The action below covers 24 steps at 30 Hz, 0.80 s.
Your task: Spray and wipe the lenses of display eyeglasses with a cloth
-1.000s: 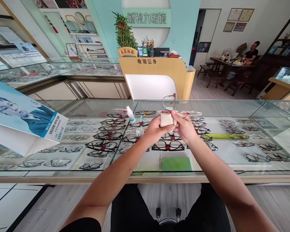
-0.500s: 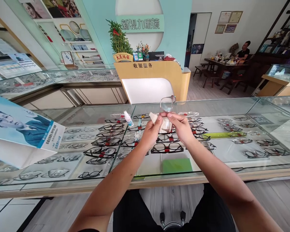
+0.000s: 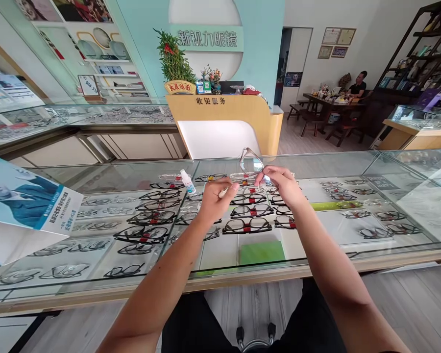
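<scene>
Some pale cloth (image 3: 224, 193) pokes out of the curled left hand (image 3: 213, 201). Apart from it, the right hand (image 3: 283, 185) pinches clear-framed eyeglasses (image 3: 251, 162) by one side, over the glass bench (image 3: 250, 282). The eyeglasses could drop and get scratched if that pinch slips.
</scene>
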Available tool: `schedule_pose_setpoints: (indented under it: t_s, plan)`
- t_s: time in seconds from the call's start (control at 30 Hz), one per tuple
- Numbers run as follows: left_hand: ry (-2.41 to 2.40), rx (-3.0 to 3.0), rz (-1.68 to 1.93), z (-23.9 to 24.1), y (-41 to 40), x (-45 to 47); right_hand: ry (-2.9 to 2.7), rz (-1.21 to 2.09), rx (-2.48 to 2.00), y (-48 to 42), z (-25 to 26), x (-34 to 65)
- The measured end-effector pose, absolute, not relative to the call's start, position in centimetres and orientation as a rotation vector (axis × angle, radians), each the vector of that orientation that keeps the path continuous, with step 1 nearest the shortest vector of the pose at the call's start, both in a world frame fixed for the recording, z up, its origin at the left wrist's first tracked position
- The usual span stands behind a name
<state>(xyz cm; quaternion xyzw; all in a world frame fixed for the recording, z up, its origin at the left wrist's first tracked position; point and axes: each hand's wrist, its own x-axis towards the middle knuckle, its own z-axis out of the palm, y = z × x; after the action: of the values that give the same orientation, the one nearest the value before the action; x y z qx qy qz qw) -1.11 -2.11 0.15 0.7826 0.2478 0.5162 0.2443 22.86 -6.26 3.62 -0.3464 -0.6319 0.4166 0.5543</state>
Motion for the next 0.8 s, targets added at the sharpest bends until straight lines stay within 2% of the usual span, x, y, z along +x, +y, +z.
schedule_pose_setpoints:
  t_s: [0.23, 0.6, 0.8]
  plan:
    - [0.8, 2.31, 1.718, -1.2, -1.6, -1.3, -1.639, 0.993, -0.917, -6.3, 3.8, 23.0]
    - [0.973, 2.457, 1.663, -0.7, -1.2, -1.9, -1.676, 0.982, -0.963, -6.7, 3.9, 22.7]
    - [0.903, 2.437, 1.588, -0.5, -1.5, -1.8, -1.676, 0.991, -0.986, -6.8, 3.7, 22.7]
